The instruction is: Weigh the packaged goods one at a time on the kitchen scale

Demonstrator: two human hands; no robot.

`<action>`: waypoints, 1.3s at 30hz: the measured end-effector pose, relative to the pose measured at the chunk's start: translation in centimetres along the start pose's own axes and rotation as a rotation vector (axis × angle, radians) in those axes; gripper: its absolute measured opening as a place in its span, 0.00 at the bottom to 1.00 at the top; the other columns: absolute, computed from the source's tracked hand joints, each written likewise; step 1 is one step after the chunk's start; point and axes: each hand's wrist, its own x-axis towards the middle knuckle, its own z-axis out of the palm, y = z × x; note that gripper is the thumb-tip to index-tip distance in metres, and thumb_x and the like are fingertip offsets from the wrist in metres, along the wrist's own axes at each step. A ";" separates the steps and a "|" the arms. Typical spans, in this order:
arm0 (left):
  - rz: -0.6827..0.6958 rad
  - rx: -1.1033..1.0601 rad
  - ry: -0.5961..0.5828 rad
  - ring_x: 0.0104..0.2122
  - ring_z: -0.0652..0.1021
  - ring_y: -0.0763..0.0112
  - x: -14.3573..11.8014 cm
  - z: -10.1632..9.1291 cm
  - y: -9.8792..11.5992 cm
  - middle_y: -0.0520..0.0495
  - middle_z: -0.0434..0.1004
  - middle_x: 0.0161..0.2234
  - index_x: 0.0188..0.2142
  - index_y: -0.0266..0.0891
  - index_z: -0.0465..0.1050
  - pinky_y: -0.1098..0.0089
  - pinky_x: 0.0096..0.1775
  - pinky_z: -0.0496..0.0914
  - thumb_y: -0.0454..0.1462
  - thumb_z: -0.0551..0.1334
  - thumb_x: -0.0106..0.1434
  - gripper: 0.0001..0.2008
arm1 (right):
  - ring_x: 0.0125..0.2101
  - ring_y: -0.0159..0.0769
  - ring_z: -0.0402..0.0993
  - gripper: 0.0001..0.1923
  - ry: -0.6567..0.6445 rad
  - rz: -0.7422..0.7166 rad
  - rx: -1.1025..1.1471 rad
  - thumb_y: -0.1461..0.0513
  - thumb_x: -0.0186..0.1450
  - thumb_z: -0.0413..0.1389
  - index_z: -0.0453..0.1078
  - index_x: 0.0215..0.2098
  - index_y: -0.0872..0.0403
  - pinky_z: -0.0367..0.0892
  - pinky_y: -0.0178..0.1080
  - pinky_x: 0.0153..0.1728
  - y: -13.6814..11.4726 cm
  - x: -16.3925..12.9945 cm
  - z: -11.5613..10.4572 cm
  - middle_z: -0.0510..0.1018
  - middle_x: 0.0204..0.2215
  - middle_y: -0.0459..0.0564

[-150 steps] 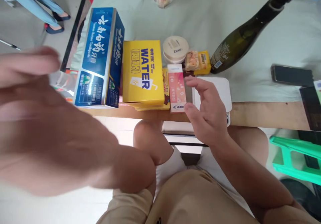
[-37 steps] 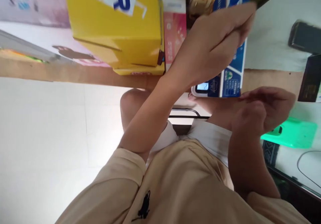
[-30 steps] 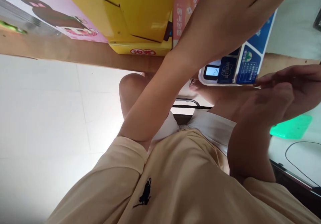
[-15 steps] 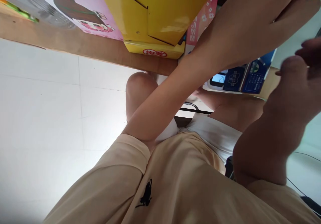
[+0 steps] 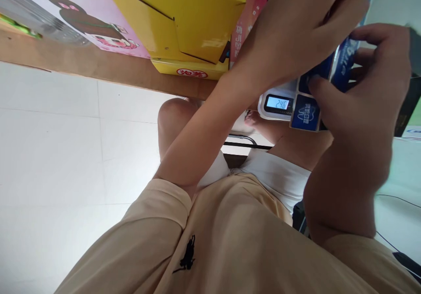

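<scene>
Left fingers: the left hand (image 5: 296, 26) reaches across from 7 o'clock toward 1 o'clock, and its fingers (image 5: 345, 8) are curled over the upper part of the blue box (image 5: 342, 59), closed on it.
Right fingers: the right hand (image 5: 365, 105) comes up from 5 o'clock; its thumb (image 5: 325, 94) presses the near blue face and the other fingers wrap the far side at 3 o'clock, so they are clamped on the same box.
Blue box: held between both hands at 2 o'clock in the view, tilted, with its lower end over the white scale (image 5: 279, 105). Whether it rests on the platform or hangs just above it cannot be told.
Scale: sits at the near edge of the table (image 5: 98, 68), just left of the box's lower end; its lit display (image 5: 278, 104) shows digits.
Yellow box (image 5: 184, 17): at 12 o'clock on the table, lying on a flatter yellow pack (image 5: 192, 69) that pokes out at the table edge.
Pink carton (image 5: 245, 26): upright just beside the yellow box, at its 3 o'clock, partly behind the left wrist.
Pink printed box (image 5: 82, 19): at 10 o'clock, flat on the table, touching the yellow box.
Below: beige shorts (image 5: 230, 241), bare knees and white tiled floor (image 5: 49, 153) fill 6 to 9 o'clock.
</scene>
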 end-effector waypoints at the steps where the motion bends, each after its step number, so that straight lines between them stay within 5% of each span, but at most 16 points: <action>1: -0.011 -0.017 0.031 0.59 0.81 0.54 0.0 0.0 -0.2 0.51 0.64 0.41 0.37 0.32 0.66 0.55 0.47 0.67 0.36 0.19 0.53 0.38 | 0.36 0.34 0.74 0.35 0.016 0.002 0.060 0.65 0.50 0.62 0.72 0.58 0.51 0.67 0.42 0.39 0.5 -0.7 -0.5 0.82 0.45 0.49; 3: -0.008 -0.055 0.098 0.58 0.82 0.57 0.0 0.1 -0.5 0.51 0.64 0.40 0.32 0.39 0.59 0.56 0.47 0.66 0.36 0.23 0.56 0.28 | 0.34 0.33 0.74 0.35 0.039 0.023 0.187 0.62 0.49 0.63 0.73 0.57 0.49 0.65 0.41 0.36 1.7 -2.5 -1.8 0.83 0.46 0.49; 7: 0.058 -0.190 0.229 0.51 0.81 0.70 0.5 1.3 -1.4 0.49 0.59 0.37 0.29 0.44 0.53 0.59 0.49 0.62 0.34 0.19 0.55 0.27 | 0.39 0.42 0.80 0.36 0.181 0.165 0.336 0.59 0.38 0.73 0.78 0.48 0.45 0.67 0.42 0.35 5.7 -6.9 -5.0 0.85 0.44 0.51; 10: 0.080 -0.390 0.342 0.39 0.78 0.69 1.5 2.9 -2.8 0.49 0.67 0.30 0.26 0.44 0.56 0.65 0.44 0.63 0.37 0.45 0.69 0.13 | 0.34 0.42 0.78 0.37 0.325 0.247 0.278 0.59 0.32 0.74 0.79 0.43 0.46 0.65 0.43 0.31 10.3 -8.7 -8.3 0.83 0.35 0.52; 13: 0.154 -0.557 0.378 0.30 0.69 0.71 2.6 4.2 -4.0 0.49 0.71 0.26 0.25 0.44 0.67 0.63 0.35 0.58 0.33 0.60 0.65 0.11 | 0.31 0.40 0.76 0.38 0.417 0.271 0.147 0.58 0.29 0.73 0.78 0.41 0.47 0.65 0.45 0.32 15.1 -7.6 -12.4 0.83 0.36 0.51; 19: 0.053 -0.643 0.394 0.28 0.64 0.71 2.4 3.9 -3.3 0.51 0.67 0.22 0.23 0.47 0.72 0.57 0.34 0.56 0.31 0.63 0.64 0.14 | 0.26 0.29 0.65 0.33 0.536 0.498 -0.298 0.71 0.40 0.69 0.75 0.46 0.51 0.64 0.44 0.34 22.3 -0.4 -18.9 0.80 0.36 0.48; 24: -0.084 -0.607 0.411 0.28 0.64 0.73 2.0 3.1 -2.4 0.55 0.67 0.22 0.23 0.47 0.72 0.58 0.34 0.57 0.30 0.65 0.62 0.14 | 0.25 0.25 0.59 0.34 0.436 0.611 -0.423 0.78 0.44 0.70 0.78 0.49 0.53 0.64 0.44 0.38 26.0 3.9 -19.2 0.77 0.32 0.42; 29: -0.124 -0.525 0.421 0.28 0.66 0.77 1.6 2.9 -2.5 0.56 0.64 0.21 0.26 0.47 0.74 0.60 0.31 0.58 0.30 0.61 0.64 0.13 | 0.26 0.21 0.61 0.40 0.315 0.694 -0.476 0.80 0.44 0.70 0.79 0.53 0.51 0.65 0.44 0.41 26.9 5.7 -18.5 0.80 0.44 0.45; 33: -0.087 -0.434 0.454 0.28 0.66 0.78 1.5 3.1 -2.7 0.56 0.64 0.22 0.26 0.47 0.74 0.63 0.32 0.61 0.29 0.60 0.65 0.13 | 0.25 0.20 0.60 0.28 0.308 0.690 -0.489 0.76 0.51 0.71 0.77 0.47 0.51 0.63 0.41 0.37 28.0 6.5 -18.5 0.78 0.42 0.43; 35: -0.071 -0.422 0.454 0.28 0.67 0.78 1.5 3.2 -2.7 0.57 0.66 0.22 0.27 0.46 0.74 0.64 0.33 0.64 0.28 0.59 0.64 0.13 | 0.24 0.21 0.60 0.21 0.315 0.645 -0.389 0.75 0.54 0.70 0.73 0.40 0.50 0.61 0.38 0.32 29.5 6.9 -18.9 0.74 0.37 0.41; 39: -0.092 -0.399 0.443 0.29 0.68 0.81 1.6 3.0 -2.3 0.58 0.62 0.21 0.27 0.44 0.74 0.70 0.33 0.66 0.27 0.58 0.64 0.13 | 0.24 0.24 0.61 0.23 0.233 0.434 -0.146 0.75 0.52 0.68 0.68 0.36 0.47 0.58 0.34 0.25 33.3 7.2 -19.7 0.69 0.32 0.40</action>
